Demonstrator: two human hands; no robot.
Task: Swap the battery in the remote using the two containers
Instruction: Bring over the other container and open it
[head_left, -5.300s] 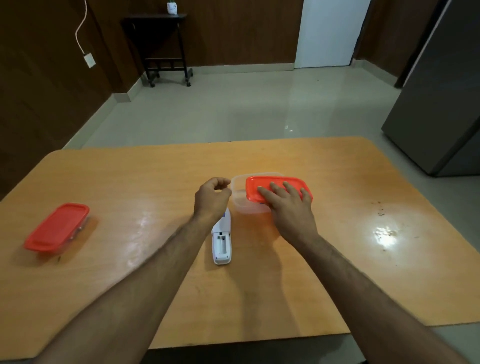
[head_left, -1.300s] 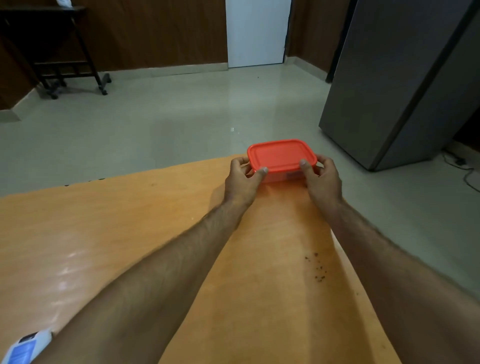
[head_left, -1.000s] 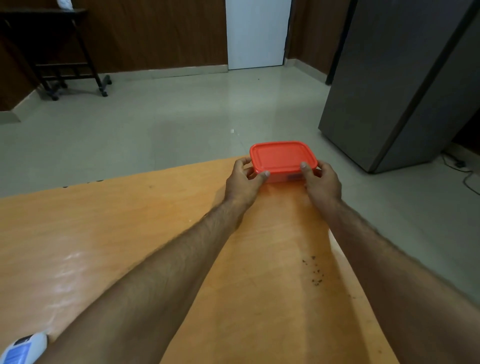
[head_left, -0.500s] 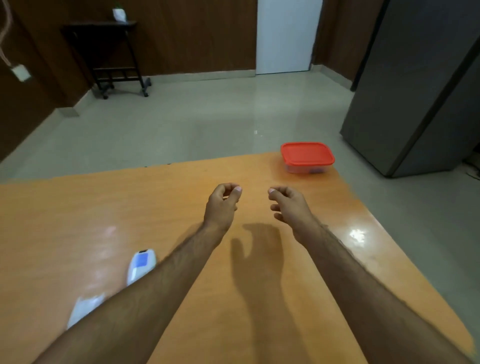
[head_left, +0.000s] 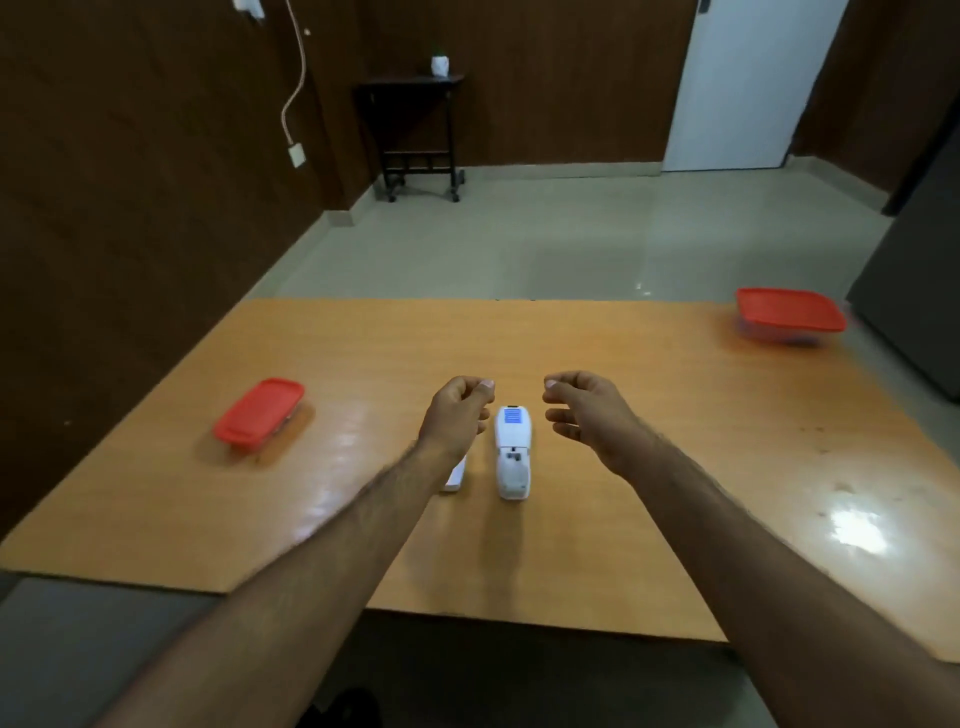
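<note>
left hand (head_left: 457, 415): ours, loosely curled, holding nothing, hovering just left of the remote.
right hand (head_left: 589, 413): half open, fingers bent, also free, just right of the remote. Both came off the right container under a second ago and pulled back here.
remote (head_left: 512, 451): lies back-up on the worktop (head_left: 675, 467) between our hands, battery bay uncovered at its near end; we cannot tell whether a cell sits in it.
battery cover (head_left: 455, 475): small white piece just left of the remote, mostly hidden under our left wrist.
right container (head_left: 789, 317): red lid on, now parked far right of the remote at the worktop's back corner. It was beside the remote five seconds ago, lid askew under our right hand.
left container (head_left: 260, 413): red lid on, well left of the remote, not moved.
meaning: we read this as old cell stowed and sealed away; the fresh cell likely sits in the left container.
next: probably reach left, open it.
</note>
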